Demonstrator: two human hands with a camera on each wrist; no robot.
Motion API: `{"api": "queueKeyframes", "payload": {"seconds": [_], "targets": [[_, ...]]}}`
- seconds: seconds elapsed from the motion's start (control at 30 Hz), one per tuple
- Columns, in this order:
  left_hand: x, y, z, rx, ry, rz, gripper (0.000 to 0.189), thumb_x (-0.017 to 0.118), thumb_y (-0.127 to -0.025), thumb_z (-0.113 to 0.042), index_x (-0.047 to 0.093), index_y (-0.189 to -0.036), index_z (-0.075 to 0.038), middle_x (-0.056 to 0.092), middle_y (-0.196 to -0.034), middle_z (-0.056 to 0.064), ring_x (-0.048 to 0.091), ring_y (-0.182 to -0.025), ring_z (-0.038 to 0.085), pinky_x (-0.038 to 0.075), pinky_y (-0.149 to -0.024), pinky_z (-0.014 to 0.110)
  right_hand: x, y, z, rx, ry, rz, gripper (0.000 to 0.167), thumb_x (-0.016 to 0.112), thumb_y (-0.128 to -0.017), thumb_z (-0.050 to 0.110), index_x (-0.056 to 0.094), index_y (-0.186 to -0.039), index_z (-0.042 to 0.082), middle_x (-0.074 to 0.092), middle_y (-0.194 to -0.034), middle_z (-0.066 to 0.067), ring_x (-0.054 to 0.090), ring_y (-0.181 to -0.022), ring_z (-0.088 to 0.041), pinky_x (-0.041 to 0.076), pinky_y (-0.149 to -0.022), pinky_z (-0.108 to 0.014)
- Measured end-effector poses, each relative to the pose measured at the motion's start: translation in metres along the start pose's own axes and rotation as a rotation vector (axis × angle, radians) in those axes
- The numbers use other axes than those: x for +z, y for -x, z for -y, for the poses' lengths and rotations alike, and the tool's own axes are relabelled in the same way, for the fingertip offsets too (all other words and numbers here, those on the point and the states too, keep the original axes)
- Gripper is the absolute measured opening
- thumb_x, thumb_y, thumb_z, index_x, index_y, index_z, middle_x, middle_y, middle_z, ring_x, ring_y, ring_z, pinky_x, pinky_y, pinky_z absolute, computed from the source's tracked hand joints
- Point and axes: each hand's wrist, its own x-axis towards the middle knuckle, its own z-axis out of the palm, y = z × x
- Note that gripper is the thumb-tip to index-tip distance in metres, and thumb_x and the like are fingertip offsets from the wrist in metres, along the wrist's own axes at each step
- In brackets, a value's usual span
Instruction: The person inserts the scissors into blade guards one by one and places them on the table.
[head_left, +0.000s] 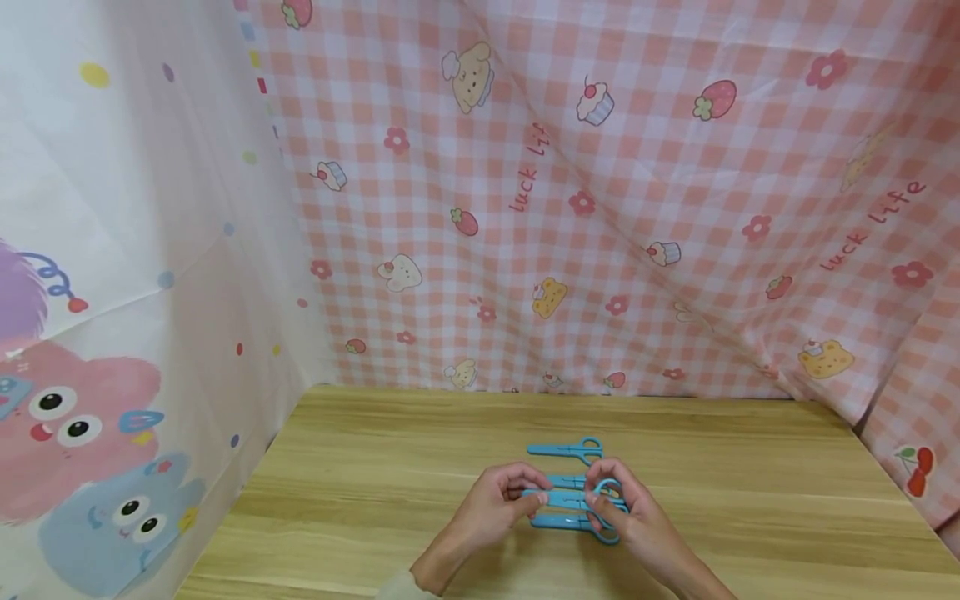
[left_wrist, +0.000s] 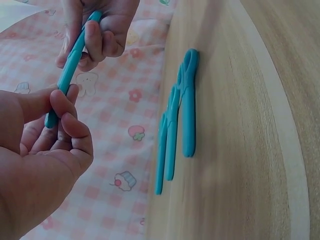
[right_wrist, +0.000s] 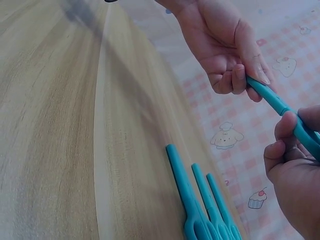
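Observation:
Both hands hold one pair of blue scissors (head_left: 566, 499) above the table, closed and pointing left. My left hand (head_left: 495, 500) pinches the rounded blade end between thumb and fingers. At the handle end, my right hand (head_left: 637, 517) grips near the finger loops, covering part of them. The left wrist view shows the held scissors (left_wrist: 71, 69) edge-on, well apart from the tabletop. Three matching scissors lie on the table in a row: a far pair (head_left: 555, 450), a middle pair (head_left: 567, 482) partly hidden behind the hands, and a near pair (head_left: 558, 522).
The wooden table (head_left: 360, 467) reaches back to a pink checked cloth (head_left: 450, 317) hanging behind it. On the left hangs a white cloth (head_left: 202, 350) with cartoon figures. The lying scissors (right_wrist: 185, 187) sit close beneath the hands.

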Motion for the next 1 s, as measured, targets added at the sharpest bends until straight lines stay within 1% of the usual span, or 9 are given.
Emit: {"api": "queueKeyframes", "payload": {"seconds": [0.1,0.2,0.37,0.47,0.6,0.67,0.77,0.83,1.0], "targets": [[0.0004,-0.0003,0.0006,-0.001,0.0,0.0,0.013,0.068,-0.092,-0.005,0.07,-0.103,0.001,0.07,-0.1,0.023,0.059,-0.067,0.006,0.047,-0.06,0.018,0.0001,0.0006,-0.0003,-0.015,0.006,0.002,0.018,0.054,-0.102,0.013,0.044,-0.115,0.004,0.046,-0.106,-0.018,0.056,-0.071,-0.012,0.05,-0.063,-0.03],[0.0009,-0.0006,0.0008,-0.004,-0.008,-0.006,0.01,0.069,-0.091,-0.005,0.071,-0.101,-0.002,0.071,-0.099,0.018,0.059,-0.066,0.006,0.047,-0.059,0.018,0.0003,0.0014,-0.0008,-0.033,0.012,0.005,0.017,0.054,-0.102,0.011,0.045,-0.114,0.004,0.045,-0.106,-0.021,0.056,-0.07,-0.012,0.051,-0.063,-0.031],[0.0007,-0.0007,-0.0001,-0.014,-0.006,-0.005,0.009,0.069,-0.091,-0.006,0.071,-0.1,-0.005,0.07,-0.101,0.022,0.06,-0.066,0.008,0.047,-0.058,0.018,0.0002,0.0021,-0.0011,-0.051,0.033,0.011,0.017,0.055,-0.102,0.012,0.046,-0.114,0.005,0.046,-0.106,-0.019,0.057,-0.07,-0.015,0.052,-0.063,-0.033],[-0.0005,-0.0004,0.0001,-0.028,0.012,0.003,0.012,0.069,-0.091,-0.006,0.07,-0.102,-0.002,0.07,-0.1,0.023,0.061,-0.067,0.012,0.047,-0.058,0.019,-0.0003,0.0023,-0.0013,-0.058,0.053,0.025,0.016,0.055,-0.101,0.01,0.046,-0.114,0.006,0.048,-0.105,-0.014,0.058,-0.071,-0.017,0.052,-0.064,-0.033],[-0.0028,0.0001,0.0017,-0.05,0.036,0.011,0.018,0.069,-0.091,-0.005,0.068,-0.106,0.005,0.073,-0.095,0.015,0.063,-0.068,0.013,0.048,-0.058,0.02,-0.0011,0.0023,-0.0019,-0.083,0.067,0.057,0.015,0.053,-0.101,0.004,0.046,-0.114,0.006,0.048,-0.103,-0.005,0.058,-0.071,-0.017,0.052,-0.064,-0.033],[-0.0036,0.0004,0.0024,-0.059,0.038,0.012,0.021,0.07,-0.091,-0.006,0.067,-0.107,0.006,0.074,-0.094,0.01,0.063,-0.068,0.012,0.048,-0.059,0.02,-0.0016,0.0019,-0.0022,-0.096,0.063,0.071,0.015,0.052,-0.101,0.002,0.046,-0.114,0.005,0.049,-0.102,-0.004,0.058,-0.071,-0.017,0.051,-0.064,-0.033],[-0.0041,0.0002,0.0029,-0.061,0.033,0.01,0.02,0.069,-0.091,-0.007,0.067,-0.107,0.006,0.074,-0.092,0.008,0.062,-0.068,0.011,0.047,-0.059,0.021,-0.0025,0.0012,-0.0021,-0.107,0.043,0.086,0.016,0.053,-0.101,0.004,0.045,-0.115,0.004,0.048,-0.103,-0.008,0.058,-0.072,-0.016,0.052,-0.064,-0.033],[-0.0043,0.0008,0.0025,-0.063,0.023,0.009,0.019,0.069,-0.092,-0.008,0.068,-0.106,0.004,0.074,-0.091,0.009,0.062,-0.068,0.011,0.048,-0.061,0.021,-0.0032,0.0009,-0.0015,-0.099,0.028,0.087,0.017,0.054,-0.101,0.005,0.045,-0.115,0.003,0.047,-0.104,-0.011,0.058,-0.073,-0.015,0.051,-0.064,-0.032],[-0.0042,0.0013,0.0021,-0.058,0.006,0.004,0.015,0.07,-0.092,-0.009,0.069,-0.103,0.001,0.072,-0.088,0.017,0.062,-0.069,0.012,0.048,-0.061,0.021,-0.0055,0.0014,0.0004,-0.089,0.02,0.094,0.017,0.051,-0.1,0.0,0.042,-0.114,0.002,0.048,-0.099,-0.011,0.058,-0.076,-0.013,0.051,-0.064,-0.03]]}}
